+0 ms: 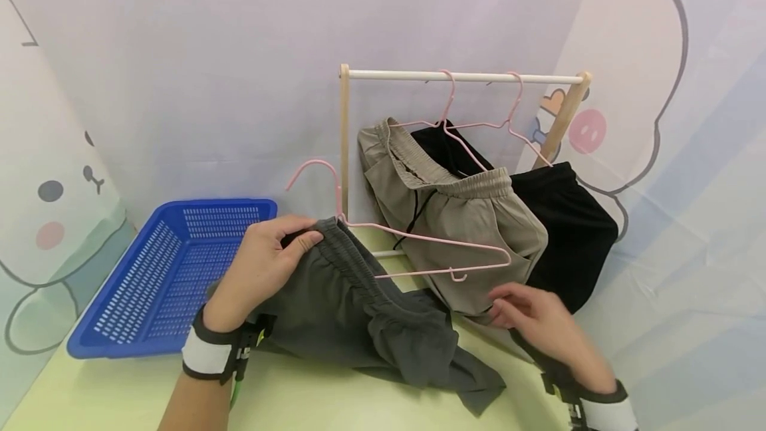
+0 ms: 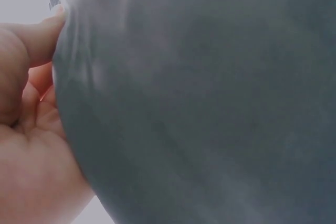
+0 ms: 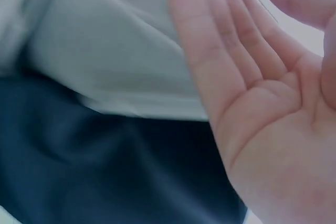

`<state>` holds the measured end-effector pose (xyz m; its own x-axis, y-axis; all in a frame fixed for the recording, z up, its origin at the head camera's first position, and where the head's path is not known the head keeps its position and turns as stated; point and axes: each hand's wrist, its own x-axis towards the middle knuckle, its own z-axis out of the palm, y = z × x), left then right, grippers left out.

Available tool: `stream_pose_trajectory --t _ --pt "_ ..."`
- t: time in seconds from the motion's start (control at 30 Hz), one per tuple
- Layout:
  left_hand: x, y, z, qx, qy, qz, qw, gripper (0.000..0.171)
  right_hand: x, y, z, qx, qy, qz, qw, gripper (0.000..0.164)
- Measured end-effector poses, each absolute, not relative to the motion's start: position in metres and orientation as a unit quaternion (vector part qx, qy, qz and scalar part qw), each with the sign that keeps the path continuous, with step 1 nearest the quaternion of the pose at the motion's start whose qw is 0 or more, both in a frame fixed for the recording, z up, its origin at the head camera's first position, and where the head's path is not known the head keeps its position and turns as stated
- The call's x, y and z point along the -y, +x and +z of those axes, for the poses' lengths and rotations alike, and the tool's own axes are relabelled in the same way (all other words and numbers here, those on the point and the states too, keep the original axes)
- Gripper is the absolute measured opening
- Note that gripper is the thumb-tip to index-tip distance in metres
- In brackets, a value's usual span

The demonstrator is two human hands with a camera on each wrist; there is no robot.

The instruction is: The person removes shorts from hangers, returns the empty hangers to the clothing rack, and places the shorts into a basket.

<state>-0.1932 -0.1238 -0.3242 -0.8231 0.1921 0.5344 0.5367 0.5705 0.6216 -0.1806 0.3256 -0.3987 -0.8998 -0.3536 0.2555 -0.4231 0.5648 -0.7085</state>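
Note:
My left hand (image 1: 263, 268) pinches the elastic waistband of a pair of dark grey pants (image 1: 323, 308), thumb on the near side. In the left wrist view the grey cloth (image 2: 194, 98) fills most of the picture beside the thumb. A pink hanger (image 1: 427, 238) stands with its left part hidden in the waistband; its hook points up and its right end sticks out. The right side of the waistband sags below the hanger. My right hand (image 1: 535, 321) holds nothing, below the hanger's right end; the right wrist view shows its palm and extended fingers (image 3: 210, 40).
Behind is a rack with a white rail (image 1: 395, 75) and wooden posts. Beige pants (image 1: 473, 238) and black pants (image 1: 568, 231) hang there on pink hangers. A blue basket (image 1: 131, 285) stands at left on the pale yellow table (image 1: 311, 391). Printed curtains surround the table.

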Motion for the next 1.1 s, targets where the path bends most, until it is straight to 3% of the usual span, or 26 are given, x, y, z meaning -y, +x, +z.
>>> stream_pose_trajectory --t 0.2,0.37,0.47,0.57,0.73,0.9,1.1 --pt "0.124 -0.191 -0.324 0.862 -0.216 -0.409 0.207 0.017 -0.306 -0.176 -0.333 0.823 0.286 0.411 0.269 0.024" --pt "0.124 -0.191 -0.324 0.863 -0.217 -0.407 0.206 0.017 -0.273 -0.187 -0.302 0.806 0.318 0.364 0.341 0.023" --pt "0.123 -0.193 -0.325 0.863 -0.215 -0.405 0.21 0.018 -0.255 -0.205 -0.299 0.818 0.358 0.307 0.329 0.033" --pt "0.121 -0.196 -0.325 0.864 -0.212 -0.408 0.206 0.019 -0.239 -0.223 -0.307 0.839 0.389 0.271 0.268 0.037" --pt "0.12 -0.202 -0.327 0.865 -0.204 -0.412 0.201 0.018 -0.221 -0.242 -0.325 0.854 0.399 0.28 0.18 0.021" --pt "0.12 -0.204 -0.333 0.867 -0.201 -0.409 0.202 0.018 -0.217 -0.248 -0.334 0.848 0.408 0.284 0.184 0.01" --pt "0.12 -0.208 -0.333 0.869 -0.199 -0.407 0.2 0.019 -0.215 -0.249 -0.337 0.844 0.413 0.274 0.203 0.011"
